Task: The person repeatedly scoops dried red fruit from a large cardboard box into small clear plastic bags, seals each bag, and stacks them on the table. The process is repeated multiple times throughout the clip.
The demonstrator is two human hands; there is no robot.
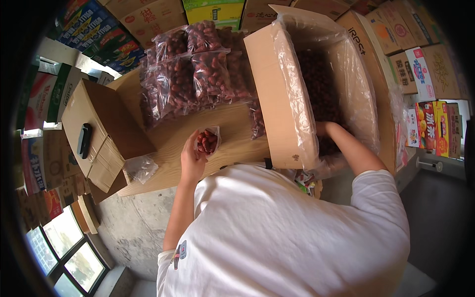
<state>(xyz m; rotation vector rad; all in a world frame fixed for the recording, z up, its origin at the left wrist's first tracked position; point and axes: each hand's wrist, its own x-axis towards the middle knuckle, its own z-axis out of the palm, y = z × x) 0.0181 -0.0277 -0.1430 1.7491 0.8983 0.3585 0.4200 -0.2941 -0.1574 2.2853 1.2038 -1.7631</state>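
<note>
My left hand [192,157] grips the edge of a small clear plastic bag [218,136] above the wooden table. Several dried red dates [207,142] show through the bag's mouth. On the right, my right hand [323,128] reaches down into a tall cardboard box [265,100]. The box's inner wall and the shadow hide its fingers. A clear plastic liner [298,92] folds over the box's rim, and a dark mass of dates [321,87] lies inside.
Filled bags of dates [211,74] are stacked at the back of the wooden table [182,137]. At left, a black cutter-like object [85,141] rests on a cardboard box [98,122], near loose clear bags [141,169]. Stacked cartons [152,18] surround the table.
</note>
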